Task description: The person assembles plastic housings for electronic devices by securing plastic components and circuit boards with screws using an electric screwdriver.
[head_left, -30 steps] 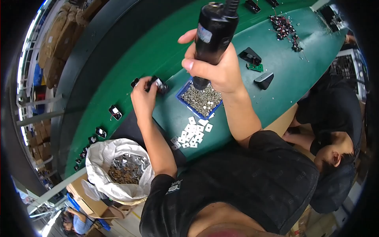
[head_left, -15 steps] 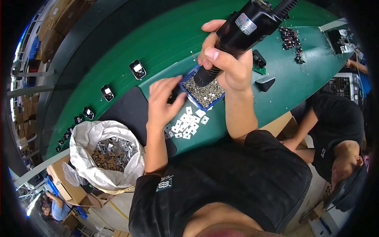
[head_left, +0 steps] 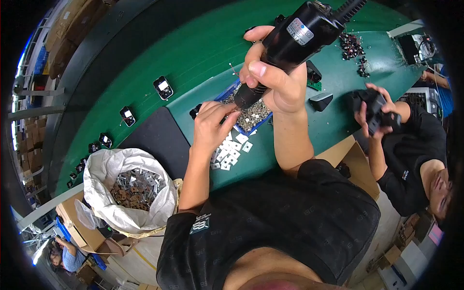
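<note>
In my right hand is a black corded electric screwdriver, pointing down and to the left. Its nose is over a blue tray of small metal screws. My left hand is at the tray's left side, fingers drawn together at the screwdriver's tip. Whatever lies between those fingers is too small to make out. Below the tray, partly behind my left hand, small white square plates lie in a loose pile. A dark part shows just left of my left fingers.
A white sack of metal pieces stands at lower left, beside a black mat. Small black housings line the green belt. At right, a co-worker's hands hold a black part; a dark wedge-shaped piece and wired parts lie nearby.
My left hand has moved right to the screwdriver's tip, its fingers closing together. The housings have shifted slightly left. The co-worker's hands have come up over the table with a black part.
</note>
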`<state>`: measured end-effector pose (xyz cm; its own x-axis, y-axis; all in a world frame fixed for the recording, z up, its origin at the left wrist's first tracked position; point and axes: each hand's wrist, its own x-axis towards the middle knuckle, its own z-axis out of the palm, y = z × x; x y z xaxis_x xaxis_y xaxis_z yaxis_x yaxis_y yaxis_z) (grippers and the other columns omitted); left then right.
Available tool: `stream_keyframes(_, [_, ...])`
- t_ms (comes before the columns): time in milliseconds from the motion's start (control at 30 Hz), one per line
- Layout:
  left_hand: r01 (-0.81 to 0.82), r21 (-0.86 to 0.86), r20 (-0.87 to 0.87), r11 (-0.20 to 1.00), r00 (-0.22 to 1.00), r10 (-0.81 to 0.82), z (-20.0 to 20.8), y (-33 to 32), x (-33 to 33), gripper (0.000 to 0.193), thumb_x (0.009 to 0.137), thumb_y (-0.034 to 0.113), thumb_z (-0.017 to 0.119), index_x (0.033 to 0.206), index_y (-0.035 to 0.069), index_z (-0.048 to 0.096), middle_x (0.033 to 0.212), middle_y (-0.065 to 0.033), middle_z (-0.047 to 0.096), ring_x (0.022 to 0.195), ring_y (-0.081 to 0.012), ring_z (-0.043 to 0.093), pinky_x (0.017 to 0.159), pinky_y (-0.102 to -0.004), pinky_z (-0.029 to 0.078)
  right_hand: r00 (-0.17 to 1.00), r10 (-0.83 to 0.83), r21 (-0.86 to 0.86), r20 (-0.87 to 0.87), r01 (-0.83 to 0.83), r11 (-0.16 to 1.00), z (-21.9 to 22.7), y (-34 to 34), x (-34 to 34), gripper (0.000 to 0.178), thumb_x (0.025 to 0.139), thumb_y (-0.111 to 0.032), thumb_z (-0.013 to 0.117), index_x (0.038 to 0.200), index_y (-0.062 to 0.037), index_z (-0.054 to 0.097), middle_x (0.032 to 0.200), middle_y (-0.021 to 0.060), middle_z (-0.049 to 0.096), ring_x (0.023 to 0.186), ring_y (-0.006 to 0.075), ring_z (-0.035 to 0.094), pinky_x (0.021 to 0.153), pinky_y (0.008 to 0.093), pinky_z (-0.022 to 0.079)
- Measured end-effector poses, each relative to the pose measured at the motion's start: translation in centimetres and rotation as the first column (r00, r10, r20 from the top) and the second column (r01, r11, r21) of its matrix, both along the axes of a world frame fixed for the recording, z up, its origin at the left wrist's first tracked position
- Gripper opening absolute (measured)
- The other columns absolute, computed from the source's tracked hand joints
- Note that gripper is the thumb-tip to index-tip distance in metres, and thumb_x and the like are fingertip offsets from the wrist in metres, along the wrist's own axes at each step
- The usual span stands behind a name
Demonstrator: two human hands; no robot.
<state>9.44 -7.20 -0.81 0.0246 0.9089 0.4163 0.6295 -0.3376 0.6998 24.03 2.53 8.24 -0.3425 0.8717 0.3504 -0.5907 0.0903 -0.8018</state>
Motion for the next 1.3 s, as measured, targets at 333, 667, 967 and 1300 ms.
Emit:
stream_keyframes(333, [-0.070,0.035,0.056,0.997,0.996,0.068,-0.5,-0.3,0.5,0.014,0.071,0.008,0.076,0.081,0.002,0.069,0.073,-0.0089,0.067,0.067,-0.0238,0.061,0.068,-0.0335,0.046,1.000,-0.010,0.015,-0.027,0.011,1.000,0.2,-0.2,0.1,0.046,0.075,-0.009,0.062,0.117,0.0063,0.048,0.068,0.0076,0.054,0.056,0.0129,0.052,0.058,0.0300,0.048])
stream_keyframes(667, [-0.204,0.077,0.246,0.976,0.953,0.179,-0.9,-0.7,1.4,0.014,0.070,0.003,0.077,0.080,0.001,0.068,0.075,-0.0089,0.068,0.069,-0.0218,0.063,0.068,-0.0317,0.047,0.995,-0.036,0.042,-0.090,0.040,0.998,-0.3,-0.4,0.0,0.046,0.077,-0.009,0.062,0.118,0.0055,0.047,0.068,0.0068,0.054,0.055,0.0132,0.053,0.058,0.0314,0.049])
stream_keyframes(967, [-0.233,0.112,0.214,0.966,0.955,0.206,-1.5,-0.8,0.8,0.023,0.065,0.006,0.081,0.083,0.001,0.068,0.079,-0.0094,0.069,0.073,-0.0243,0.064,0.072,-0.0336,0.048,0.996,0.040,0.059,-0.086,-0.035,0.998,-0.4,-0.2,-0.5,0.046,0.077,-0.008,0.061,0.119,0.0057,0.046,0.068,0.0068,0.054,0.056,0.0129,0.054,0.060,0.0310,0.049])
stream_keyframes(1300, [-0.171,-0.095,-0.150,0.981,0.976,0.155,-1.6,-3.9,-5.0,0.099,0.054,0.029,0.088,0.137,0.002,0.042,0.131,-0.0153,0.052,0.119,-0.0342,0.048,0.101,-0.0428,0.033,0.999,0.049,0.002,-0.016,-0.049,0.999,-1.9,-1.3,-3.9,0.043,0.075,-0.003,0.064,0.114,0.0058,0.048,0.069,0.0079,0.056,0.057,0.0138,0.054,0.059,0.0294,0.048])
